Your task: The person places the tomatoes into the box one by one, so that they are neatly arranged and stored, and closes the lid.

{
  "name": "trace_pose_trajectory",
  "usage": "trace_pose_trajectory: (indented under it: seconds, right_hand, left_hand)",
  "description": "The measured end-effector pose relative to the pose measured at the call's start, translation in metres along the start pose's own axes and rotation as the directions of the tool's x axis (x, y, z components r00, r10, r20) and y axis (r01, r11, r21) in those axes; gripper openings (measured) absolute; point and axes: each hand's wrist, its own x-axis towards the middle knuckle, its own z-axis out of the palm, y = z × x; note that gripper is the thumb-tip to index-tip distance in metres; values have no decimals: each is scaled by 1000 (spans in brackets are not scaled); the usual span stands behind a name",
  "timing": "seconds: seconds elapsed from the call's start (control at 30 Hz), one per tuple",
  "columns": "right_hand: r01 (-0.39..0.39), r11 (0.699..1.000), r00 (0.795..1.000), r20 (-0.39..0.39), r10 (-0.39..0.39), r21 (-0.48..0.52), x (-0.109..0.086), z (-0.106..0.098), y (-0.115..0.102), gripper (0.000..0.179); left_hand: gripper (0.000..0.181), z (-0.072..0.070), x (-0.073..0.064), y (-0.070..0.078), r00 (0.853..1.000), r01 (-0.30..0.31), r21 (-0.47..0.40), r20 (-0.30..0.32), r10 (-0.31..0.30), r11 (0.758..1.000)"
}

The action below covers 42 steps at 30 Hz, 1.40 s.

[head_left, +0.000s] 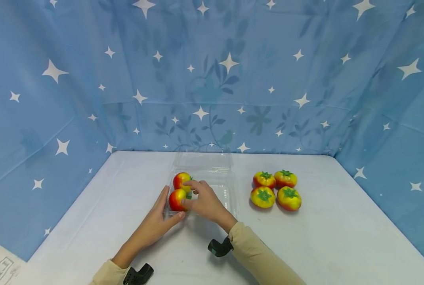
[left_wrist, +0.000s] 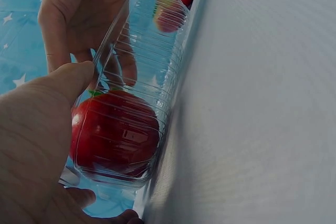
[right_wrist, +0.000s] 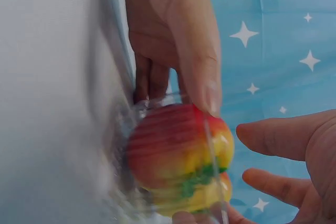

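Observation:
A clear plastic clamshell box (head_left: 229,200) lies with its lid (head_left: 203,159) folded back. Two red-and-yellow tomatoes (head_left: 176,199) with green tops sit one behind the other along its left side. My left hand (head_left: 154,225) holds the box at its front left corner, thumb at the front and fingers along the side. Over the box, my right hand (head_left: 208,202) has its fingers loosely bent and spread beside the tomatoes. In the right wrist view, its thumb and a finger are apart from the nearer tomato (right_wrist: 168,150). The right half of the box shows its bare ribbed bottom.
Several more tomatoes (head_left: 263,197) stand in a close group on the white table (head_left: 340,233), right of the box. A blue curtain (head_left: 212,79) with white stars hangs behind the table and along both sides.

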Motion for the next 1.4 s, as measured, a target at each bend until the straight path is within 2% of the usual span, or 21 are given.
trace_pose_trajectory:
  seconds: [0.1,0.4,0.83,0.97,1.17,1.4]
  right_hand:
    - [-9,1000,1000,-6,9,5,0,-3,0,50]
    - [-13,1000,1000,-26,14,16,2,-22,2,50]
    - [-102,994,992,-64,105,51,2,-61,9,55]
    - [-121,991,989,-80,126,58,0,-77,13,56]
    - [-148,981,984,-86,159,124,-6,-111,19,64]
    - [-180,974,970,-143,199,139,-15,-148,31,67]
  left_hand:
    - [110,-1,-3,-1,1000,18,19,-5,-18,1000]
    - [108,-4,-6,0,1000,22,39,-13,-22,999]
    - [108,-3,-3,2,1000,26,27,-2,-26,999]
    - [107,-2,-2,2,1000,24,23,1,-24,999]
    - [107,-1,-2,1,1000,8,27,-2,-8,1000]
    - [108,0,0,0,1000,-5,27,1,5,1000]
